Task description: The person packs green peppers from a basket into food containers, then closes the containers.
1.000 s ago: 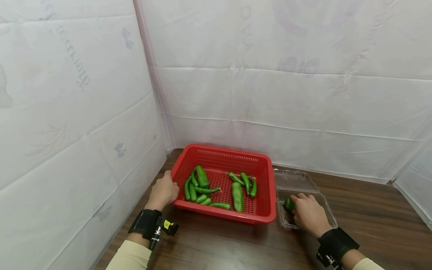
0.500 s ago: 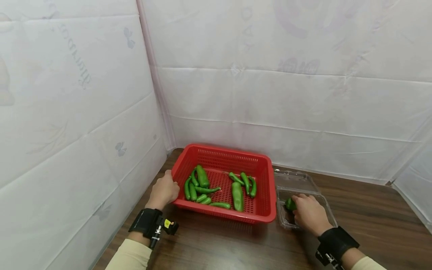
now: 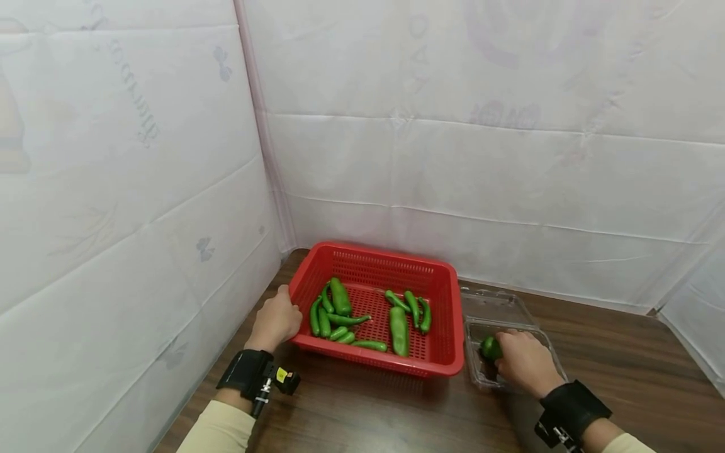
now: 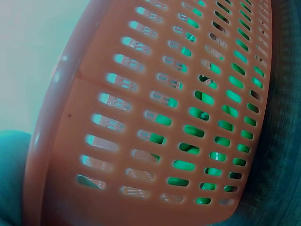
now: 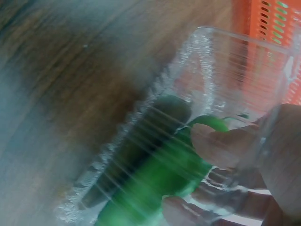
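Note:
My left hand [image 3: 276, 319] grips the left rim of a red plastic basket [image 3: 374, 362], which holds several green peppers [image 3: 399, 330]. At the right, my right hand [image 3: 527, 358] reaches into a clear plastic clamshell container [image 3: 481, 380] and holds a green pepper [image 5: 160, 174], with thumb and fingertips against its sides. Beside that pepper lies a darker, long vegetable [image 5: 146, 141] along the container wall. In the left wrist view, the slotted basket side [image 4: 94, 94] fills the picture, and green shows through its holes.
The container's lid [image 3: 495, 305] lies folded back toward the rear wall. Basket and container stand side by side on a dark wooden table [image 3: 368, 415]. White printed sheeting [image 3: 396, 157] encloses the table at the back and left.
My right hand has shifted slightly right inside the container, and more of the green pepper shows beside its fingers. The left hand and the basket have stayed in place.

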The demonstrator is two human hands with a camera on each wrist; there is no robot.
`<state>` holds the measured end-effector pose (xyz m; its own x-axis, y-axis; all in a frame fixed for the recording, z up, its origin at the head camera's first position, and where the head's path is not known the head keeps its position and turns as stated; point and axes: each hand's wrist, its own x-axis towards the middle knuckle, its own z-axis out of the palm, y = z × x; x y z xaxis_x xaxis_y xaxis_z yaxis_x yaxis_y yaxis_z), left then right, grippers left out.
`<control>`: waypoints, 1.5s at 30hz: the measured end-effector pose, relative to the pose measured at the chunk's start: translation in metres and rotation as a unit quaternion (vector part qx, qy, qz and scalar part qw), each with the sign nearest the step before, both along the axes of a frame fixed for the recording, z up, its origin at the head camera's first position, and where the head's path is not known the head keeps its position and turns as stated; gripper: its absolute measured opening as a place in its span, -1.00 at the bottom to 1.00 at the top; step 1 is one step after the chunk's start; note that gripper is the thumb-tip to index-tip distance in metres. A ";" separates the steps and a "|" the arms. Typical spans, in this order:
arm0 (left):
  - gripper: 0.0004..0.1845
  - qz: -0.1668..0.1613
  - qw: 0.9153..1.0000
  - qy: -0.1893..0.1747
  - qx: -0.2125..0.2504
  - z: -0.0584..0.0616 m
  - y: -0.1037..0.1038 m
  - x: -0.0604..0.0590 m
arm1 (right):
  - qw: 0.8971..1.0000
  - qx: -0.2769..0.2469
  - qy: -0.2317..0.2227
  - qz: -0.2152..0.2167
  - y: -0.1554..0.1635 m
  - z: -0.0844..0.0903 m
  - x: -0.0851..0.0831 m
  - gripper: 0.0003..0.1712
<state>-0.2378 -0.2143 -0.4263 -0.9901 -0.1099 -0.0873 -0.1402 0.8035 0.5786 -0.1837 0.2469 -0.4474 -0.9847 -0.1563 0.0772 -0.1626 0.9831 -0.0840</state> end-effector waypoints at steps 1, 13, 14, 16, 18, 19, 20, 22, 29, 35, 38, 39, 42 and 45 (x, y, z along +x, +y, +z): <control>-0.43 0.001 1.000 0.000 0.000 0.000 0.000 0.000 | 1.000 -0.001 -0.004 0.000 0.000 0.001 0.000 -0.80; -0.43 0.011 1.000 -0.006 0.002 -0.001 0.003 -0.002 | 0.999 -0.037 0.001 0.025 -0.003 0.053 -0.016 -0.42; -0.43 0.010 1.000 -0.005 0.003 -0.001 0.003 -0.002 | 0.999 -0.039 0.003 0.024 -0.005 0.059 -0.019 -0.43; -0.44 0.009 1.000 -0.004 0.005 0.000 0.003 -0.001 | 0.999 -0.041 0.007 0.026 -0.012 0.071 -0.027 -0.41; -0.44 0.008 1.000 -0.003 0.006 0.000 0.003 -0.001 | 0.999 -0.039 0.013 0.031 -0.020 0.082 -0.035 -0.39; -0.44 0.008 1.000 -0.003 0.006 0.000 0.003 -0.001 | 0.998 -0.040 0.016 0.034 -0.025 0.087 -0.039 -0.38; -0.44 0.007 1.000 -0.003 0.006 0.000 0.003 -0.001 | 0.998 -0.041 0.020 0.038 -0.031 0.091 -0.044 -0.38; -0.44 0.006 1.000 -0.002 0.006 0.000 0.003 -0.001 | 0.998 -0.039 0.027 0.047 -0.043 0.099 -0.052 -0.37; -0.43 0.010 1.000 -0.009 0.006 0.002 0.004 0.000 | 0.998 -0.014 -0.010 0.059 -0.091 0.110 -0.077 -0.50; -0.40 0.019 1.000 -0.017 0.002 0.000 0.006 0.000 | 0.994 0.007 -0.075 0.078 -0.132 0.097 -0.095 -0.69; -0.41 0.020 1.000 -0.015 0.001 -0.001 0.006 -0.001 | 0.989 -0.003 -0.115 0.096 -0.148 0.087 -0.098 -0.69; -0.41 0.020 1.000 -0.014 0.001 -0.001 0.006 -0.001 | 0.987 -0.007 -0.129 0.100 -0.152 0.084 -0.098 -0.68; -0.41 0.022 1.000 -0.011 0.002 0.000 0.006 -0.001 | 0.981 -0.016 -0.163 0.101 -0.163 0.075 -0.097 -0.68; -0.40 0.023 1.000 -0.010 0.003 0.002 0.006 0.000 | 0.977 -0.018 -0.187 0.098 -0.172 0.067 -0.097 -0.72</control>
